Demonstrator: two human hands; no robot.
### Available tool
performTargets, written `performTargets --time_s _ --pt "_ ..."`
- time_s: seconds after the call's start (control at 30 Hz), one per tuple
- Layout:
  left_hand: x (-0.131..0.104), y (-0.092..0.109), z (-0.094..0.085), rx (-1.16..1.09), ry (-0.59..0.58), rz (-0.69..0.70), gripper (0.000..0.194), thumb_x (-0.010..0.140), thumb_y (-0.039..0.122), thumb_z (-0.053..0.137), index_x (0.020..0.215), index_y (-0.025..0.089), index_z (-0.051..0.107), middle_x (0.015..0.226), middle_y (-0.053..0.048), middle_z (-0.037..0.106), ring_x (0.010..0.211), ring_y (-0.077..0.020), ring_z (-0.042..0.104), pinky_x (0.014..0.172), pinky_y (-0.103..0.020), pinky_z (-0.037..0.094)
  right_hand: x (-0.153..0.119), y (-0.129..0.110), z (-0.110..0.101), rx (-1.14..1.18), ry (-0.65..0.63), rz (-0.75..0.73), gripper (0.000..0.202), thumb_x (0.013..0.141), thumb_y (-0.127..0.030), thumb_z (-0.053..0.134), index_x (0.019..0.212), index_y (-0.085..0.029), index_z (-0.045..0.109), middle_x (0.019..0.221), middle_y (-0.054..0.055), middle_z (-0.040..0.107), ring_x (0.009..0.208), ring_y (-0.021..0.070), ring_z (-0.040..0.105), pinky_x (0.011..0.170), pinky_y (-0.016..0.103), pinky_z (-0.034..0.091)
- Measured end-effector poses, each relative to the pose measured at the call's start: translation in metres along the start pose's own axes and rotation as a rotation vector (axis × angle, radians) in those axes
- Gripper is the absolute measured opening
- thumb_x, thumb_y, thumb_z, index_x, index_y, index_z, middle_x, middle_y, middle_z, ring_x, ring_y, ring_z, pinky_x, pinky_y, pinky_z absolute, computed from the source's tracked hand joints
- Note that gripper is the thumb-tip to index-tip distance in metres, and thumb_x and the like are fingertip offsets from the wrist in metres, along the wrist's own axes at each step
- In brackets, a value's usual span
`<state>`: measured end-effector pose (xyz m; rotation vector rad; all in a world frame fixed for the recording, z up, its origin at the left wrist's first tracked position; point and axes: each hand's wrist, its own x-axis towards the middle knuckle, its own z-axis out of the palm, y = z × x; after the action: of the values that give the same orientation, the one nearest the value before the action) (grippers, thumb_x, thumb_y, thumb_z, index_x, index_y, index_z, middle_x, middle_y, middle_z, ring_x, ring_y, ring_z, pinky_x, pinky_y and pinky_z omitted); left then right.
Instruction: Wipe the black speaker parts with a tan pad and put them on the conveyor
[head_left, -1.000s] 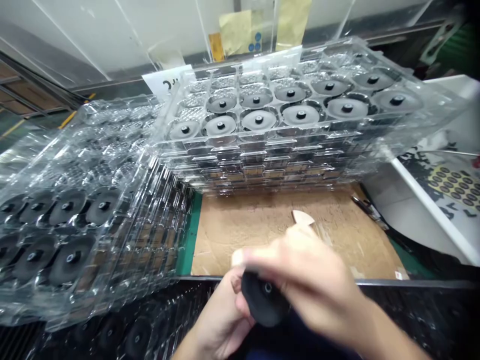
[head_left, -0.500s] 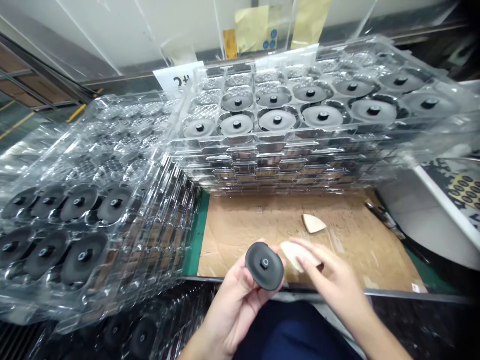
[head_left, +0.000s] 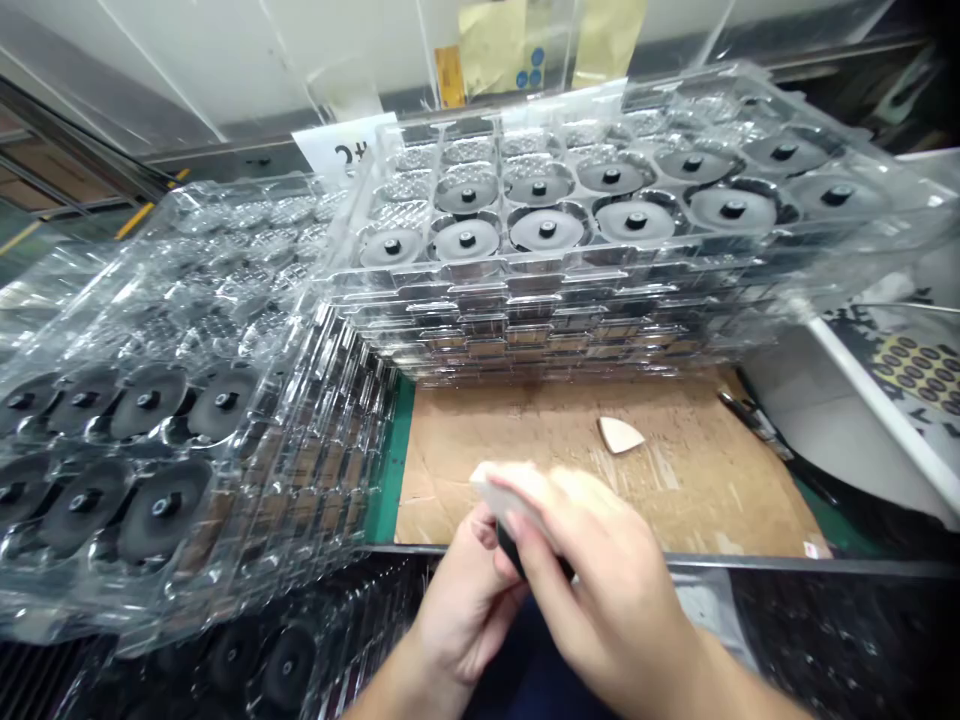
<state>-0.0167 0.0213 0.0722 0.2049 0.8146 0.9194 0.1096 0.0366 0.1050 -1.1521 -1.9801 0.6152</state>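
My left hand is closed around a black rounded part just beyond the front edge of the bench. Most of that part is hidden behind my right hand. Pinched in my right fingers is a pale, flat pad, held over the black part; whether the two touch I cannot tell. A second pale pad, triangular with curved sides, lies on the brown cardboard past my right hand.
Clear plastic trays stand stacked behind the cardboard, with black rounded parts in the top one. Another tray stack rises at the left. On the right are a dark pen-like tool and a white bin.
My right hand has moved left with the pale pad, from beside the black part to over it. The black part, face-up before, is now mostly covered. The view has shifted slightly.
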Motion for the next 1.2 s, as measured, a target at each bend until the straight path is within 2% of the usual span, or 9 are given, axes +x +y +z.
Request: performTargets --time_s 0.2,0.3,0.43,0.63,0.8,0.97,1.03,1.13,1.2 --pt "-0.002 0.005 -0.002 -0.061 -0.034 -0.068 0.061 0.04 0.032 0.084 0.097 0.023 0.066 0.097 -0.004 0.068 0.089 -0.0182 0.062 0.08 -0.024 0.048 -0.03 0.004 -0.029 -0.083 -0.117 0.033 0.023 0.085 -0.015 0.046 0.105 -0.021 0.056 0.081 0.001 0.064 0.068 0.0112 0.059 0.062 0.021 0.049" --pt "-0.002 0.001 0.004 -0.075 -0.086 -0.125 0.051 0.047 0.025 0.083 0.095 0.022 0.067 0.091 -0.003 0.069 0.085 -0.0138 0.063 0.077 -0.019 0.047 -0.025 0.008 -0.04 -0.199 -0.125 -0.018 0.029 0.086 -0.017 0.044 0.113 -0.019 0.055 0.078 0.004 0.062 0.065 0.0141 0.056 0.057 0.026 0.047" --pt "-0.006 0.002 0.01 -0.082 -0.141 -0.094 0.043 0.056 0.023 0.079 0.097 0.02 0.066 0.088 -0.003 0.069 0.084 -0.0133 0.063 0.076 -0.018 0.047 -0.007 0.022 -0.043 0.041 -0.199 -0.181 0.031 0.088 -0.016 0.044 0.113 -0.03 0.056 0.086 0.001 0.062 0.073 0.0127 0.055 0.064 0.026 0.047" --pt "-0.01 0.0 0.0 -0.108 -0.209 -0.042 0.056 0.054 0.029 0.079 0.107 0.021 0.061 0.11 -0.006 0.064 0.098 -0.0265 0.061 0.081 -0.028 0.049 -0.05 0.076 -0.01 -0.033 -0.045 0.296 0.03 0.088 -0.021 0.045 0.117 -0.027 0.052 0.106 0.003 0.061 0.092 0.0135 0.058 0.075 0.024 0.048" --pt "-0.007 -0.008 -0.001 -0.095 -0.212 -0.09 0.046 0.063 0.016 0.074 0.106 0.023 0.061 0.106 -0.005 0.066 0.095 -0.0248 0.063 0.081 -0.03 0.049 -0.097 0.111 0.02 -0.06 -0.118 0.394 0.027 0.088 -0.026 0.042 0.108 -0.019 0.058 0.103 0.005 0.065 0.095 0.0192 0.061 0.08 0.031 0.051" --pt "-0.006 -0.009 0.009 -0.055 -0.218 -0.133 0.048 0.061 0.023 0.076 0.106 0.021 0.061 0.106 -0.006 0.065 0.094 -0.0234 0.063 0.079 -0.028 0.049 -0.064 0.07 -0.026 -0.099 0.07 0.438 0.027 0.087 -0.028 0.046 0.114 -0.025 0.051 0.111 0.001 0.061 0.096 0.0157 0.06 0.074 0.024 0.049" --pt "-0.007 -0.011 0.013 -0.028 -0.209 -0.147 0.044 0.061 0.024 0.076 0.103 0.018 0.063 0.101 -0.006 0.067 0.092 -0.0219 0.063 0.08 -0.027 0.048 -0.044 0.042 -0.045 -0.071 0.124 0.142 0.03 0.085 -0.022 0.052 0.115 -0.029 0.052 0.107 -0.001 0.063 0.092 0.0143 0.059 0.074 0.024 0.047" --pt "-0.006 -0.017 0.012 0.008 -0.157 -0.132 0.048 0.061 0.026 0.076 0.106 0.016 0.062 0.097 -0.006 0.068 0.091 -0.0189 0.062 0.083 -0.025 0.047 -0.025 0.018 -0.057 -0.004 -0.02 -0.187 0.028 0.088 -0.017 0.046 0.112 -0.025 0.057 0.084 0.0 0.065 0.069 0.0125 0.056 0.064 0.027 0.042" --pt "-0.006 -0.019 0.009 0.009 -0.114 -0.102 0.056 0.062 0.026 0.076 0.114 0.018 0.057 0.1 -0.006 0.067 0.094 -0.0181 0.061 0.084 -0.024 0.046 -0.022 0.015 -0.058 -0.059 -0.104 -0.113 0.03 0.086 -0.014 0.044 0.109 -0.024 0.06 0.074 0.0 0.062 0.062 0.0121 0.05 0.058 0.027 0.037"
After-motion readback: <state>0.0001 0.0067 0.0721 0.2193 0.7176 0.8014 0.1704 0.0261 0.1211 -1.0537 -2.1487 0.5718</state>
